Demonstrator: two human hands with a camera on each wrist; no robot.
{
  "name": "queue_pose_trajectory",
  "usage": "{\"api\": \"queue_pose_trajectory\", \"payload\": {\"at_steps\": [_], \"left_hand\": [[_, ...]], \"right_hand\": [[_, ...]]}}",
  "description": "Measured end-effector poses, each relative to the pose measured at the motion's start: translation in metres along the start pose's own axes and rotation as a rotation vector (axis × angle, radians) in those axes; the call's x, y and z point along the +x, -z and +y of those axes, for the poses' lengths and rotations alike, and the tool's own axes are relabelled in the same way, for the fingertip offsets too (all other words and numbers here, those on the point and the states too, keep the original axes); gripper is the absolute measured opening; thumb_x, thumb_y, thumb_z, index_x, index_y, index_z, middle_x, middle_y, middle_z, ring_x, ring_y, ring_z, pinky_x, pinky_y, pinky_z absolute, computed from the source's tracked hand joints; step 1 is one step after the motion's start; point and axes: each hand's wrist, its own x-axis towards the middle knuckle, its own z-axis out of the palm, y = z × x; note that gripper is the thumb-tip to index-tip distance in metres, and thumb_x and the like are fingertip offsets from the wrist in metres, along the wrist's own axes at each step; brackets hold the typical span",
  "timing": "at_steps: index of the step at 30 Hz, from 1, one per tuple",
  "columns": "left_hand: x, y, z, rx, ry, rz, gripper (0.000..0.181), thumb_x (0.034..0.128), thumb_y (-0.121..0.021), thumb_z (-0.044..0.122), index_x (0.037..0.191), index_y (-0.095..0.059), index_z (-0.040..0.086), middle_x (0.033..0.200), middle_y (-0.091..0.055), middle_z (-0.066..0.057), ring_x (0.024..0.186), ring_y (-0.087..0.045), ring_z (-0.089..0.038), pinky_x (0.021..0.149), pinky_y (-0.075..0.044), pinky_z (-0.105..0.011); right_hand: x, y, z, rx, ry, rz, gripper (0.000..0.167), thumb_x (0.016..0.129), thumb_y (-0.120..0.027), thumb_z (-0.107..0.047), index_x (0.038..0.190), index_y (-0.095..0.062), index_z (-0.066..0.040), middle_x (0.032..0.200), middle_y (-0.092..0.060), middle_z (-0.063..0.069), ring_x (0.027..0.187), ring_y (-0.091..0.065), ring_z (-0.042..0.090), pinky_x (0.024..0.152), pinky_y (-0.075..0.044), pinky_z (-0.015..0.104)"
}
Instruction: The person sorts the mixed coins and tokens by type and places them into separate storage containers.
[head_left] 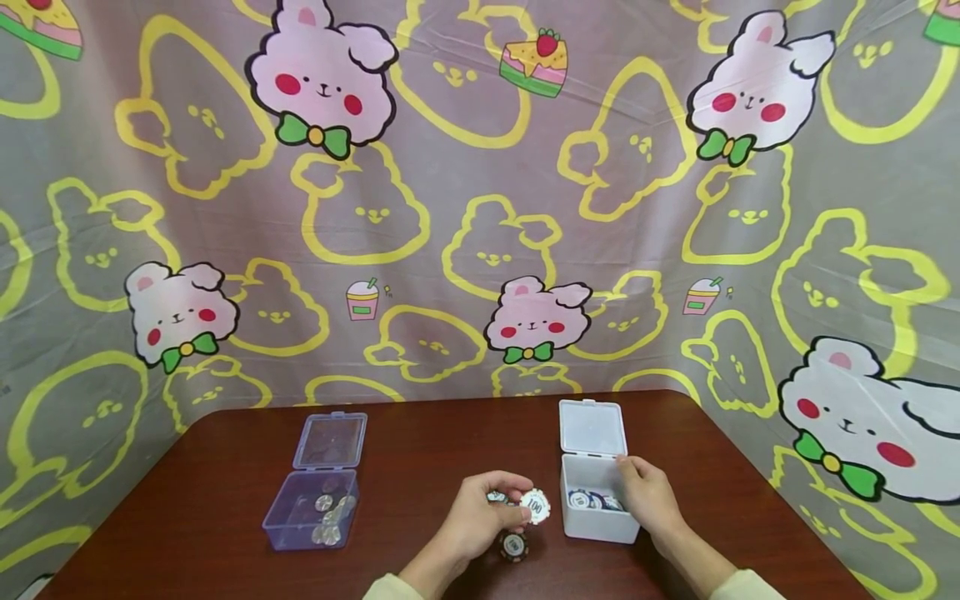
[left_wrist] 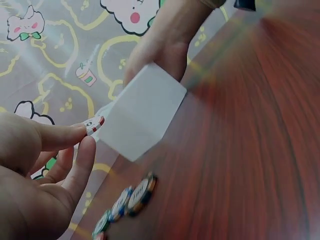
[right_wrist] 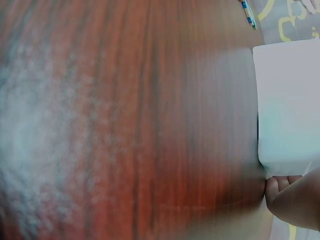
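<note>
My left hand (head_left: 483, 512) pinches a white poker chip (head_left: 536, 507) marked 100 between thumb and fingers, just left of the white box (head_left: 600, 527). In the left wrist view that chip (left_wrist: 95, 125) shows red marks on its edge. The box stands with its lid up, and several poker chips (head_left: 588, 500) lie inside. My right hand (head_left: 651, 498) grips the box's right wall at the rim; part of its fingers is hidden in the head view. Below the left hand, a black poker chip (head_left: 513, 547) lies on the table, with blue and green chips (left_wrist: 121, 204) in a row beside it.
A clear purple plastic box (head_left: 288, 517) with its lid up stands on the left of the brown table (head_left: 420, 450), and several silver coins (head_left: 327, 533) lie in it. Behind the table hangs a cloth (head_left: 450, 275) with rabbit pictures.
</note>
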Motion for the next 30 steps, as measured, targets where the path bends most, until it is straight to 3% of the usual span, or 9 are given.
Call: {"api": "queue_pose_trajectory", "payload": {"at_steps": [14, 30], "left_hand": [[0.021, -0.04, 0.004, -0.173, 0.066, 0.032, 0.034, 0.078, -0.071, -0.02, 0.111, -0.068, -0.012, 0.084, -0.06, -0.008, 0.067, -0.064, -0.015, 0.064, -0.06, -0.031], [0.033, -0.061, 0.011, -0.236, 0.081, 0.085, 0.029, 0.0765, -0.069, -0.024, 0.104, -0.068, -0.014, 0.079, -0.058, -0.007, 0.061, -0.064, -0.014, 0.064, -0.06, -0.031]], "right_hand": [[0.0, 0.0, 0.0, -0.008, -0.004, 0.014, 0.046, 0.108, -0.039, -0.028, 0.125, -0.06, 0.01, 0.132, -0.055, 0.03, 0.124, -0.048, 0.041, 0.106, -0.034, 0.063], [0.0, -0.001, 0.0, -0.015, 0.025, 0.023, 0.044, 0.109, -0.04, -0.026, 0.123, -0.061, 0.011, 0.129, -0.057, 0.031, 0.121, -0.05, 0.042, 0.103, -0.037, 0.062]]}}
